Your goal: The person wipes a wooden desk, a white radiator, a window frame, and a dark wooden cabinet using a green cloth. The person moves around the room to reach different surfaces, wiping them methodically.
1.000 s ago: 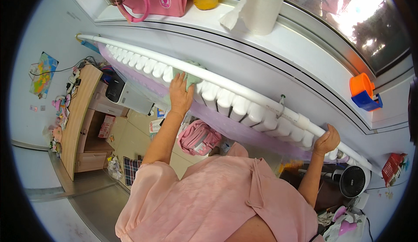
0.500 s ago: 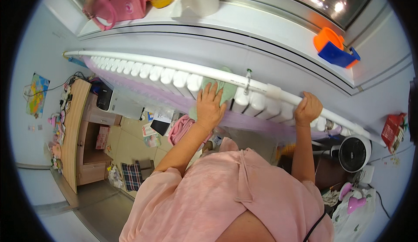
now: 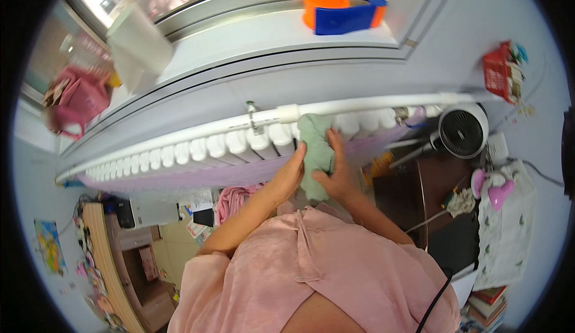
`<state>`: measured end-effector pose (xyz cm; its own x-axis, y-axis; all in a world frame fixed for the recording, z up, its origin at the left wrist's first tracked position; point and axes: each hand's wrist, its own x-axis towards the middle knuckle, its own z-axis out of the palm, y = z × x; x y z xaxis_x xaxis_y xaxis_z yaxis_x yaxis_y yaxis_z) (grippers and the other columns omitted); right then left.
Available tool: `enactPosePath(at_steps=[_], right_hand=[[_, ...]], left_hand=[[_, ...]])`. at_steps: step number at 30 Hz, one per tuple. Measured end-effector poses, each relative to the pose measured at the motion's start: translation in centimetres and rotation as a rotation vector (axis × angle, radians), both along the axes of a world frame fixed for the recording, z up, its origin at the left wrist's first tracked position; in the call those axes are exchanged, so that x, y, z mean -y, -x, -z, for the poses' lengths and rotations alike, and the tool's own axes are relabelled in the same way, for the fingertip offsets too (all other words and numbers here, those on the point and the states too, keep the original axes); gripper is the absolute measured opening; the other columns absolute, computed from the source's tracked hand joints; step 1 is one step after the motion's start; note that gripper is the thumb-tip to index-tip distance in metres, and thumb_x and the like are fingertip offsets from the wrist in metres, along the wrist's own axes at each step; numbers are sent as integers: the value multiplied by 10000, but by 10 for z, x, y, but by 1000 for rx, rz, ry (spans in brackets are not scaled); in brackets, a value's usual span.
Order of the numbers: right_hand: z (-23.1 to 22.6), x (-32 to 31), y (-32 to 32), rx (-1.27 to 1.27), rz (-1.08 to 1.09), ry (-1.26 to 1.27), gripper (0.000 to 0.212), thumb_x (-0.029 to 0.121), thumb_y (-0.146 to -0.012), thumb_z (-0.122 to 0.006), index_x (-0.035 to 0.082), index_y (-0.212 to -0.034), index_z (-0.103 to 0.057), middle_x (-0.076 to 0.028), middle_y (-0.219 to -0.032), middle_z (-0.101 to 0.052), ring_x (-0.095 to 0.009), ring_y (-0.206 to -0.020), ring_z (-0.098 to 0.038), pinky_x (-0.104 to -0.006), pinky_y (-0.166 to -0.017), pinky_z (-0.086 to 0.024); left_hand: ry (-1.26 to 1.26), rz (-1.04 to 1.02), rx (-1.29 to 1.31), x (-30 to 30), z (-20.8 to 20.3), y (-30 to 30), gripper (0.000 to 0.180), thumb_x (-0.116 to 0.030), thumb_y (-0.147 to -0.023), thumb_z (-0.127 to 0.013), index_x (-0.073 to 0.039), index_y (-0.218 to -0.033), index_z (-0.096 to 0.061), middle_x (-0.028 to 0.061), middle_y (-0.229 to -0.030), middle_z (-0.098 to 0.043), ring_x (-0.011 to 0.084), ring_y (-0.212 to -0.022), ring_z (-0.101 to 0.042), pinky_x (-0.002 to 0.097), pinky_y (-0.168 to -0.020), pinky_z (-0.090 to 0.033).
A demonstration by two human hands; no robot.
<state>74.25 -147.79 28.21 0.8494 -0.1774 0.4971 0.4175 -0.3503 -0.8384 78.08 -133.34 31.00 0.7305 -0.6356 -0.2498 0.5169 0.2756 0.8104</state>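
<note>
A pale green cloth [image 3: 315,150] hangs bunched between my two hands, its upper end against the white radiator [image 3: 217,147] just below the white pipe [image 3: 347,104]. My left hand [image 3: 291,175] grips the cloth's left edge, fingers pressed together. On the opposite edge is my right hand [image 3: 339,174], its thumb across the cloth's face and its fingers along the side. The cloth hides part of the radiator's top behind it. A sheer purple cover [image 3: 233,176] runs along the radiator's front.
Above is a windowsill [image 3: 239,38] bearing a white roll [image 3: 139,48], a pink bag [image 3: 81,96] and an orange and blue object [image 3: 344,16]. A black-and-white fan [image 3: 462,130] stands right, below a red basket [image 3: 498,72]. A wooden desk [image 3: 99,243] is at left.
My right hand has let go of the pipe and come to the cloth. My left hand went from lying flat on it to gripping its edge. The cloth moved right along the radiator; my view turned right.
</note>
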Motion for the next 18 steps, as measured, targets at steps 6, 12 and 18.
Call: enactPosePath(at_steps=[6, 12, 18], right_hand=[[15, 35, 10, -318, 454, -647, 464, 162, -915, -641, -11, -1319, -493, -100, -1219, -579, -180, -1061, -556, -322, -914, -454], [51, 151, -9, -62, 842, 340, 398, 171, -896, -649, -76, -1188, -538, -257, -1236, -550, -404, -1142, -517, -433, -985, -411], [61, 67, -44, -127, 464, 812, 364, 245, -828, -636, -14, -1083, -613, -202, -1320, -520, -353, -1248, -466, -466, -979, -414]], left_hand=[[-561, 204, 652, -1, -49, -32, 636, -536, -981, -428, -61, -1403, -467, 146, -1357, -542, 222, -1226, -516, 346, -1039, -391], [-1055, -712, 1567, -120, -11, -123, 94, -137, -864, -664, -51, -888, -693, 107, -860, -680, 294, -789, -624, 389, -729, -475], [-1409, -588, 1353, -160, 15, -141, 246, -275, -903, -609, -64, -823, -706, 122, -766, -663, 324, -703, -610, 439, -639, -464]])
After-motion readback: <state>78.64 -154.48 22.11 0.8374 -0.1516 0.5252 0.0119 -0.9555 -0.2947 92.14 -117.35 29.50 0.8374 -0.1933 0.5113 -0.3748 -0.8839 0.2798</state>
